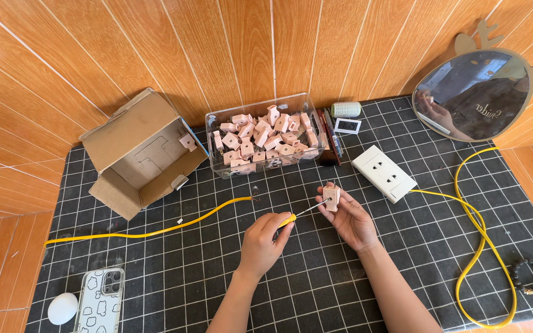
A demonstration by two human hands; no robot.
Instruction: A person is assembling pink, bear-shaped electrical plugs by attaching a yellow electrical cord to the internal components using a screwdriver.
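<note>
Two hands over the black grid mat [155, 271]: right hand [350, 219] pinching a pink plug [332, 197] upright, left hand [260, 243] closed on a yellow-handled screwdriver [298, 214], tip best kept square in the screw.

One screwdriver [297, 214], one held pink plug [331, 198], one white socket strip [384, 173], two yellow cables [155, 231], one cardboard box [140, 151], one phone [101, 300].
</note>
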